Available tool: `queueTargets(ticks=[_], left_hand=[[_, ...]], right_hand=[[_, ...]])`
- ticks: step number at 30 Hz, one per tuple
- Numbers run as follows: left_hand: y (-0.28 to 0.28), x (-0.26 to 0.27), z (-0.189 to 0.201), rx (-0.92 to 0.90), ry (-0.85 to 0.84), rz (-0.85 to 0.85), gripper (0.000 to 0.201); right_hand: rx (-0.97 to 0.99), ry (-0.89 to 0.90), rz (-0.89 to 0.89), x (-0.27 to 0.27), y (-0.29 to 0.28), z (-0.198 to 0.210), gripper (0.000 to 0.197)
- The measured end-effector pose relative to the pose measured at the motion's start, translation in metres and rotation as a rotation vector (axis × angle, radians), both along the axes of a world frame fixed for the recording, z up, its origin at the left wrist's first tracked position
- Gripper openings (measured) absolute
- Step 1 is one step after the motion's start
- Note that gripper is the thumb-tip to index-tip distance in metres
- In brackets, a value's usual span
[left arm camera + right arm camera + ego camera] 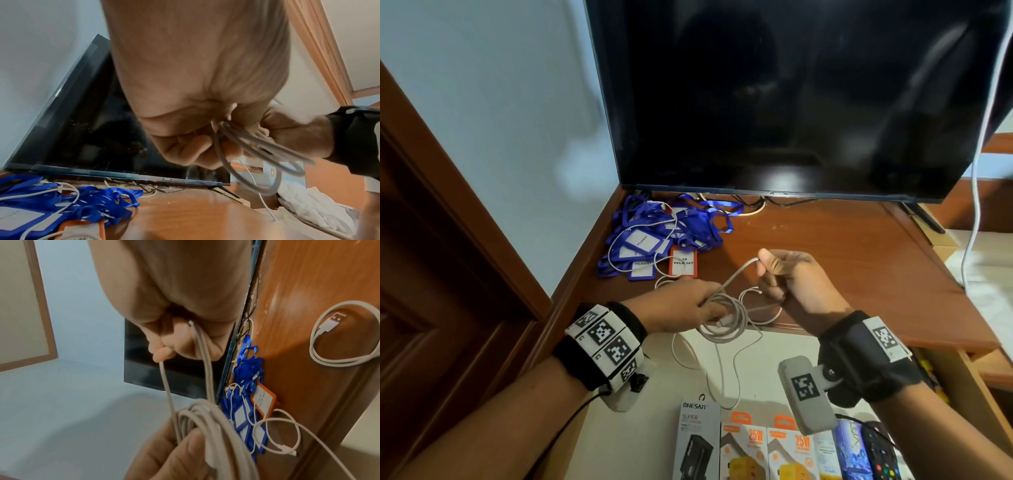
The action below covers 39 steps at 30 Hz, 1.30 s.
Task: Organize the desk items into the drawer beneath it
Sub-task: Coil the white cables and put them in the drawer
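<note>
A grey-white cable is wound into a coil above the desk's front edge. My left hand grips the coil; in the left wrist view the fingers curl round the cable's loops. My right hand pinches a doubled strand running up from the coil, and in the right wrist view the strand runs down from its fingers to the coil. Below the hands is the open drawer, white inside.
A pile of blue lanyards with an orange badge holder lies on the wooden desk at back left, under a dark monitor. Thin white cables lie on the desk. Charger boxes and a remote sit in the drawer.
</note>
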<state>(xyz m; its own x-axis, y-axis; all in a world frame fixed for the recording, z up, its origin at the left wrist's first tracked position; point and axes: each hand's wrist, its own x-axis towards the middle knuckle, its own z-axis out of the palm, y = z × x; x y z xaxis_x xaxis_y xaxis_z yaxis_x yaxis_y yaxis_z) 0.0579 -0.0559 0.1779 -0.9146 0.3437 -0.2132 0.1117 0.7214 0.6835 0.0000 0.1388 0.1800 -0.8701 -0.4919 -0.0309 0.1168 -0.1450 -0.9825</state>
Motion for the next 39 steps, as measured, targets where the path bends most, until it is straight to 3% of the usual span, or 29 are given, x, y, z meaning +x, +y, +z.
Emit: queueTargets(ticks=[6, 8, 12, 16, 19, 22, 25, 27, 32, 35, 39], left_hand=[[-0.008, -0.001, 0.001, -0.225, -0.048, -0.05, 0.01], [-0.014, 0.0, -0.001, -0.162, -0.055, -0.012, 0.01], [-0.023, -0.001, -0.005, 0.054, -0.017, 0.193, 0.006], [-0.012, -0.004, -0.01, 0.085, 0.032, 0.288, 0.016], [-0.002, -0.008, -0.005, 0.127, 0.044, 0.316, 0.02], [-0.003, -0.008, 0.004, 0.264, -0.079, 0.288, 0.047], [-0.018, -0.001, 0.013, 0.479, -0.284, 0.184, 0.069], [-0.028, -0.001, 0.014, 0.5, -0.275, 0.202, 0.063], [-0.033, -0.008, -0.002, 0.445, -0.048, 0.496, 0.016], [-0.028, -0.015, -0.008, 0.534, 0.078, 0.675, 0.013], [-0.035, -0.023, -0.007, 0.549, 0.263, 0.876, 0.009]], right_hand=[[0.36, 0.477, -0.179, -0.011, 0.01, 0.006, 0.033], [0.469, 0.58, -0.196, -0.016, 0.018, 0.0, 0.033], [0.581, 0.483, -0.1, -0.005, 0.024, -0.016, 0.038], [0.385, 0.31, 0.041, 0.015, 0.007, -0.016, 0.022], [0.426, 0.29, 0.081, 0.021, -0.008, -0.013, 0.043], [0.411, 0.207, 0.166, 0.023, -0.015, -0.015, 0.035], [0.518, 0.262, 0.204, 0.023, -0.011, -0.02, 0.029], [0.625, 0.346, 0.202, 0.02, -0.002, -0.025, 0.032], [0.746, 0.451, 0.245, 0.011, 0.015, -0.036, 0.017], [0.915, 0.527, 0.282, 0.009, 0.017, -0.041, 0.01], [0.806, 0.396, 0.286, 0.012, 0.019, -0.05, 0.018]])
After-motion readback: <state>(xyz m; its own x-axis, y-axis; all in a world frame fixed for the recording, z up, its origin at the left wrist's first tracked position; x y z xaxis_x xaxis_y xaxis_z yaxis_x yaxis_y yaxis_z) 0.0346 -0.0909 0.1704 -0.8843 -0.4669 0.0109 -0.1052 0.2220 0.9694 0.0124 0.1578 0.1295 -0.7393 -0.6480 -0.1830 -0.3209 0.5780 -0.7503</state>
